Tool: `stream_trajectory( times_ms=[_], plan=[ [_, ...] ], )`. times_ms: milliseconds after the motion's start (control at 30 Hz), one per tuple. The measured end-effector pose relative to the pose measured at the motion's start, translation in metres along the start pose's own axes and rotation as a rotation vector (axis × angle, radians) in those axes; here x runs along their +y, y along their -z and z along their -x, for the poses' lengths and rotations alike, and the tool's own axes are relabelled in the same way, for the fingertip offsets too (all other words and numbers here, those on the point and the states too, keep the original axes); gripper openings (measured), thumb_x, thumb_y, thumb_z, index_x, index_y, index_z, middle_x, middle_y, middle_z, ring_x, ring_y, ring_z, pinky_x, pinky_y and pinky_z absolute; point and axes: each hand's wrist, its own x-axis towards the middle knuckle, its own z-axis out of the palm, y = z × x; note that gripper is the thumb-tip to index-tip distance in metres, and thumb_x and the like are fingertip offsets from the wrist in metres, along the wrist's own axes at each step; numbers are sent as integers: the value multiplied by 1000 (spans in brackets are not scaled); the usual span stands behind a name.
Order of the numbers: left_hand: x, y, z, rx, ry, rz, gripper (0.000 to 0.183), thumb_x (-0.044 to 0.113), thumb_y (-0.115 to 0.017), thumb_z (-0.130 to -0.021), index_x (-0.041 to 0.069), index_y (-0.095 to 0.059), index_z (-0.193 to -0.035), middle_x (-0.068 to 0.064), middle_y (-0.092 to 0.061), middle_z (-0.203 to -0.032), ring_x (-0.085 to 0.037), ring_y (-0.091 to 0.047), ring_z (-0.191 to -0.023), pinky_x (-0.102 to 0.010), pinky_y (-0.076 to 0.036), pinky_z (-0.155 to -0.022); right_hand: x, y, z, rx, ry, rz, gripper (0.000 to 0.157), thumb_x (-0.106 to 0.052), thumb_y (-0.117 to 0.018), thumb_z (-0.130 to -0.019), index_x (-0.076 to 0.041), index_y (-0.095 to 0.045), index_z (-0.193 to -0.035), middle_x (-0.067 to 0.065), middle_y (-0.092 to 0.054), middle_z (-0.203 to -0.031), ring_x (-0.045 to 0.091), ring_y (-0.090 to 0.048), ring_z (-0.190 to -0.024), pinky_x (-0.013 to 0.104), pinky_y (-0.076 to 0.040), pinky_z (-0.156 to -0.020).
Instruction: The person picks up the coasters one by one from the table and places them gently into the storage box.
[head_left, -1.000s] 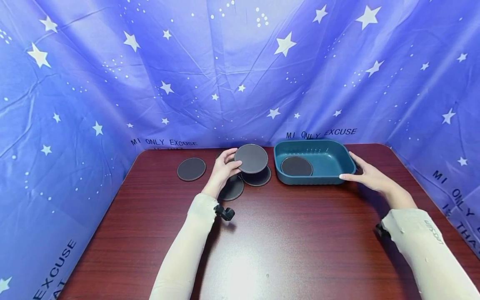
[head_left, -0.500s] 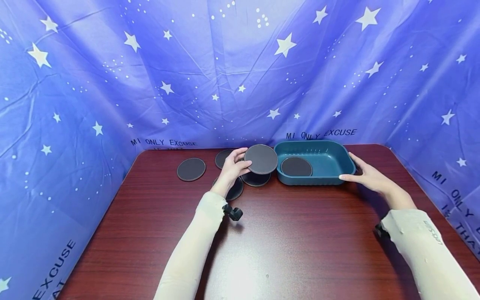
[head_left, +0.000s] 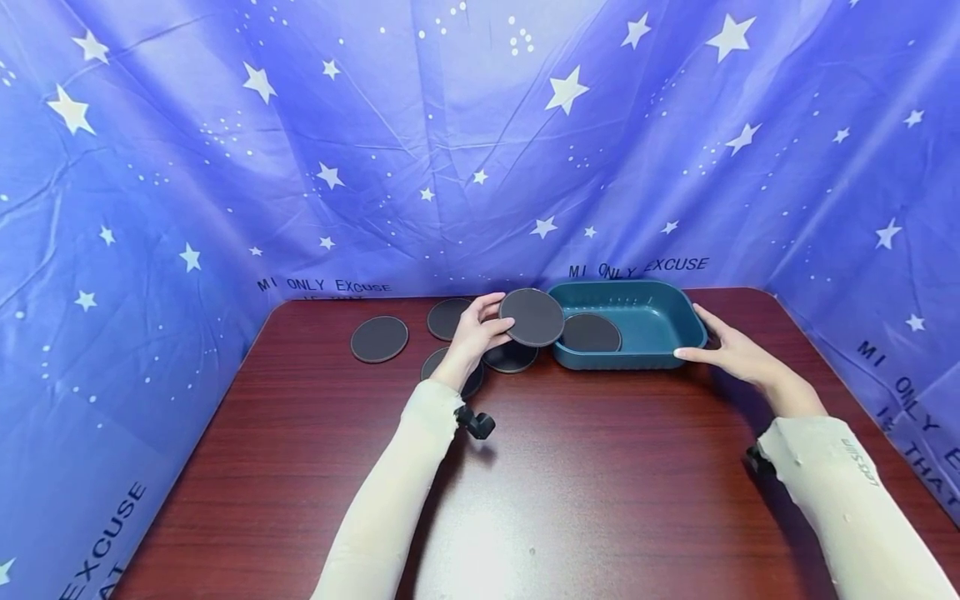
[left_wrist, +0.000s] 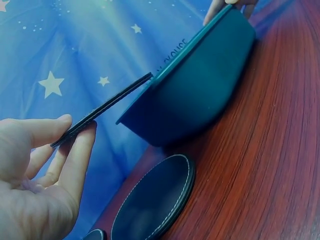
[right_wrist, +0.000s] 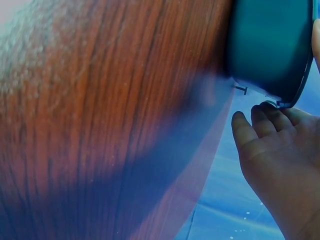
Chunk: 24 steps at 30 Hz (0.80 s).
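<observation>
My left hand (head_left: 480, 335) pinches a round dark coaster (head_left: 532, 317) by its left edge, thumb on top and fingers beneath. In the left wrist view this coaster (left_wrist: 107, 106) is tilted and raised, its far edge at the rim of a teal plastic basin (left_wrist: 200, 85). Inside the basin (head_left: 652, 360), at its left end, lies another coaster (head_left: 591, 332). My right hand (head_left: 738, 357) holds the basin's right end, thumb at the front rim and fingers at the far side. In the right wrist view the fingertips (right_wrist: 240, 120) reach the rim.
Several more coasters lie on the reddish wooden table (head_left: 570, 483): one far left (head_left: 379, 339), one at the back (head_left: 448, 319), one partly behind the left wrist (head_left: 472, 379), one under the held coaster (head_left: 512, 357). A blue starry curtain (head_left: 450, 167) stands behind the table.
My left hand has moved right with the coaster, which now overlaps the basin's left rim in the head view. The right hand and basin stay in place.
</observation>
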Motion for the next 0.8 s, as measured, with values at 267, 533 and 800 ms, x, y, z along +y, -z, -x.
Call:
stream_trajectory(
  times_ms=[267, 533, 800],
  plan=[
    [0, -7, -4, -6, -4, 4, 57, -3, -65, -92, 6, -47, -145, -19, -56, -141, -4, -65, -82, -19, -61, -70, 1, -1, -2, 9, 7, 2, 99, -27, -66, -95, -9, 7, -160, 31, -8, -163, 53, -24, -143, 72, -22, -114],
    [0, -15, -4, -9, 12, 26, 56, -3, -65, -92, 6, -47, -145, -19, -56, -140, -6, -65, -83, -22, -62, -74, -1, -1, 0, 5, 10, -3, 99, -28, -66, -96, -9, 7, -160, 31, -8, -163, 54, -27, -142, 72, -25, -113],
    [1, -18, -3, -18, 15, 38, 55, 0, -64, -94, 5, -46, -145, -19, -55, -140, -7, -65, -88, -30, -62, -86, -1, -1, 0, 6, 10, -6, 100, -28, -66, -95, -9, 8, -160, 30, -8, -164, 54, -25, -143, 72, -24, -113]
  ],
)
